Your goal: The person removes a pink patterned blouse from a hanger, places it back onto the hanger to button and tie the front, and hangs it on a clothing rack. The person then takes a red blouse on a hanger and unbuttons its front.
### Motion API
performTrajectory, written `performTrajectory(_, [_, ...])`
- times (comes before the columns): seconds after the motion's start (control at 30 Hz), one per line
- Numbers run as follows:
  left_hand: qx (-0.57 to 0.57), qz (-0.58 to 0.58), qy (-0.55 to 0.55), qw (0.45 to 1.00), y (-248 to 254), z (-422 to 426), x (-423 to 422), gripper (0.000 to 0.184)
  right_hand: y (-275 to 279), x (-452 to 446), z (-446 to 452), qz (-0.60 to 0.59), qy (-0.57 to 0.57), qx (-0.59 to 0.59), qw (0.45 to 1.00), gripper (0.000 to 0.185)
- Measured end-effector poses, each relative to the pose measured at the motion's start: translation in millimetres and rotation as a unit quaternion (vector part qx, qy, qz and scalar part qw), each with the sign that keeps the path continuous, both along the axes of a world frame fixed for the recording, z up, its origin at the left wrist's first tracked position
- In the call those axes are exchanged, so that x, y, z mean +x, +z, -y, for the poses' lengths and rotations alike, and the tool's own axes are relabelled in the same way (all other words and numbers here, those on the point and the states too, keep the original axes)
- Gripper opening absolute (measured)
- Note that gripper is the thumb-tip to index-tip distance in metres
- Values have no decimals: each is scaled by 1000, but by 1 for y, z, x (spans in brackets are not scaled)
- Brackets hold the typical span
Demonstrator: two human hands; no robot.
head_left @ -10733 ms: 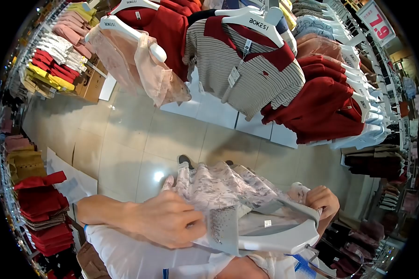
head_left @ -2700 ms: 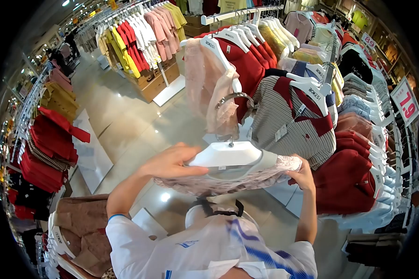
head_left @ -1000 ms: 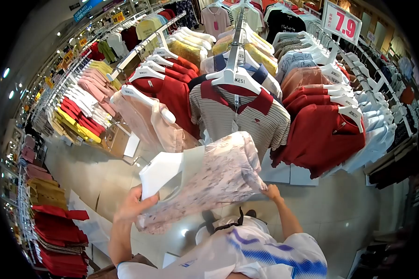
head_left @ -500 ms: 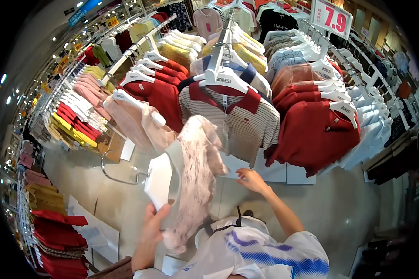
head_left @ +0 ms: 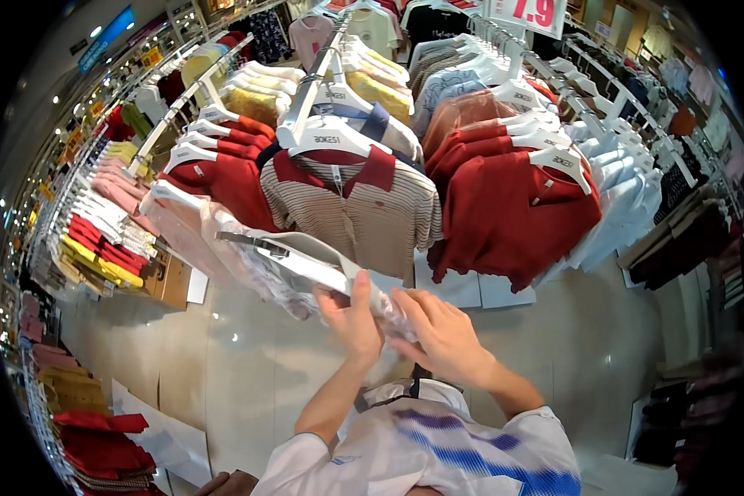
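The left hand (head_left: 355, 322) had its fingers wrapped around the white hanger (head_left: 304, 266), the right hand (head_left: 442, 335) clasped the floral garment (head_left: 273, 285) by one end, tilted before the striped shirt (head_left: 355, 219)!

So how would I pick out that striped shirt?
Past the person's left hand, find the middle clothes rail. The striped shirt hangs facing out at its near end. Its thin stripes and dark red collar set it apart from the plain red tops on either side.
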State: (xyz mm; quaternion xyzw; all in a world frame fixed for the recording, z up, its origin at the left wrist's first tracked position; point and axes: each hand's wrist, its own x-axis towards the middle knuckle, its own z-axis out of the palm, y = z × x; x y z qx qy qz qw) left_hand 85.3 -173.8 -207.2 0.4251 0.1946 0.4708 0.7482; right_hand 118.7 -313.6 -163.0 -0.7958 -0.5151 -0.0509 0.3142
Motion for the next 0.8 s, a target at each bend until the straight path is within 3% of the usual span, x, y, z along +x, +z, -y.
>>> performTrajectory(0.13, [25,-4,-40,999,5,13,7,36,-29,11,-8,79,-119,42,989,54])
performTrajectory(0.23, [48,2,-70,996,-5,8,12,22,-37,28,-12,118,-155,105,975,46])
performTrajectory(0.4, [63,-27,-144,987,-5,-13,12,21,-42,51,-17,159,-138,149,966,41])
performTrajectory(0.5, [242,-128,-202,940,3,-38,6,30,-42,74,-17,115,-123,154,974,38])
performTrajectory(0.53, [257,-43,-186,947,9,-40,8,23,-41,83,-18,85,-117,172,974,34])
performTrajectory(0.6, [321,5,-218,922,15,-71,2,17,-38,105,-19,67,-108,199,972,30])
performTrajectory(0.63, [323,5,-208,923,17,-91,-5,17,-33,114,-19,48,-109,189,975,30])
performTrajectory(0.7, [481,-60,-80,871,24,-137,-19,17,-23,130,-21,9,-100,191,976,29])
performTrajectory(0.8, [664,-136,137,722,50,-204,-11,38,-22,151,-30,18,-103,173,979,24])
